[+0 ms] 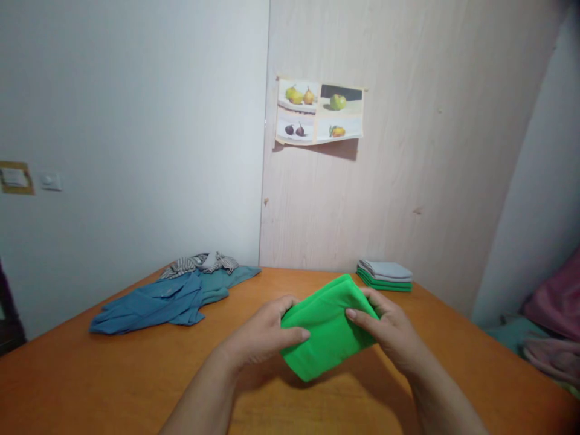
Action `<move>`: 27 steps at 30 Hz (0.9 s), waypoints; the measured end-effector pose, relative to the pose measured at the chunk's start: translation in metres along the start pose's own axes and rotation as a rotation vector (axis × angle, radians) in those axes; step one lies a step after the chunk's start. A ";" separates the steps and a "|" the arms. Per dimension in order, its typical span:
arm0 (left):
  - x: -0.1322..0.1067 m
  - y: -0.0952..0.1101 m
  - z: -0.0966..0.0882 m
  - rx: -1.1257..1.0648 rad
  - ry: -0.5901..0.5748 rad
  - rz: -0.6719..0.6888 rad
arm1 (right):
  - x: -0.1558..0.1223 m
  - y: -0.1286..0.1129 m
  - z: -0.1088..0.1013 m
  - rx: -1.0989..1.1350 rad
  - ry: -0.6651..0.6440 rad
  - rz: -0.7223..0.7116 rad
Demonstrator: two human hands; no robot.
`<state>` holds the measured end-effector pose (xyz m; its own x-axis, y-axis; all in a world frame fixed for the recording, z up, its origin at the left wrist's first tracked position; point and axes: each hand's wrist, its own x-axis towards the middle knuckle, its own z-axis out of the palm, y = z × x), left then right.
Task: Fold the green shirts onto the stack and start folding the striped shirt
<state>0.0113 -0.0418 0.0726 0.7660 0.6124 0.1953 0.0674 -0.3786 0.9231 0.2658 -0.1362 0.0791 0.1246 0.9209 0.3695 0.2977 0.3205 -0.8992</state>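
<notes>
A bright green folded cloth (328,335) is held up, tilted, above the near middle of the table. My left hand (267,329) grips its left edge, thumb across the front and fingers behind. On the right edge my right hand (385,320) pinches it the same way, with the fingers mostly hidden at the back. The cloth is folded into a small rectangle, and layers show along its top edge.
The orange-brown table (272,405) runs back to the wall. Crumpled blue clothing (154,302) and a striped garment (199,264) lie at the left. A stack of folded grey and green cloths (385,275) sits back right. Pink fabric (557,296) lies beyond the right edge.
</notes>
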 end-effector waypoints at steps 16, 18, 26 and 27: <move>0.006 -0.014 0.004 -0.057 -0.001 0.030 | 0.005 0.011 -0.007 0.149 -0.024 0.122; 0.005 -0.013 0.004 -0.064 0.018 -0.005 | 0.006 0.012 -0.006 0.170 -0.009 0.129; 0.010 -0.009 0.006 0.342 0.354 0.136 | 0.016 0.027 -0.006 -0.081 0.084 -0.069; 0.011 -0.010 0.006 0.475 0.407 0.153 | 0.018 0.033 -0.006 -0.144 0.098 -0.111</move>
<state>0.0224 -0.0356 0.0636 0.4917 0.7064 0.5091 0.3240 -0.6911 0.6461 0.2833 -0.1101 0.0576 0.1733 0.8533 0.4917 0.4464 0.3770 -0.8116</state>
